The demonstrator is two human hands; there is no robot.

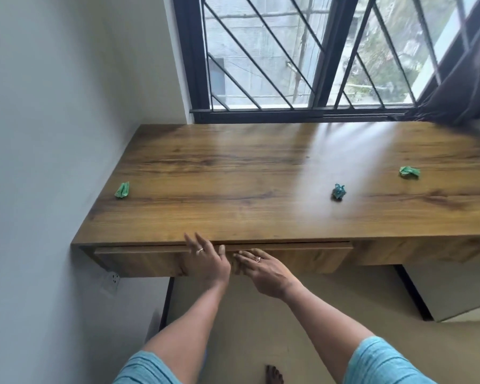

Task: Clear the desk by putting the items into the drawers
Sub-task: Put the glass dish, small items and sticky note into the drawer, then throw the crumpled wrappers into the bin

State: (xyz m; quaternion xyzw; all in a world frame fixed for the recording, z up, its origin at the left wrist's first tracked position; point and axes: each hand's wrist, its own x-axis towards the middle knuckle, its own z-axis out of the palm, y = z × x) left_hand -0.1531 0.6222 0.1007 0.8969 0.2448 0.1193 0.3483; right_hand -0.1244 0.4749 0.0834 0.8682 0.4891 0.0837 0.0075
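Now both hands, left (205, 261) and right (263, 268), fingers spread flat, empty, on drawer (302, 254) front; handleless edge may slip.

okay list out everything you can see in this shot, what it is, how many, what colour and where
Crumpled paper wads: three on the desk; green near the left edge, dark teal right of centre, green far right.
Desk: one, brown wood grain, under the window against the left wall.
Drawer: one, same wood, left part of the desk front, barely open.
Window: one, black frame with diagonal bars, behind the desk.
Curtain: one, dark, upper right.
Wall socket: one, white, below the desk's left end.
Left hand: ringed, fingers at the drawer's top edge.
Right hand: ringed, on the drawer front beside it.
Sleeves: two, light blue, bottom.
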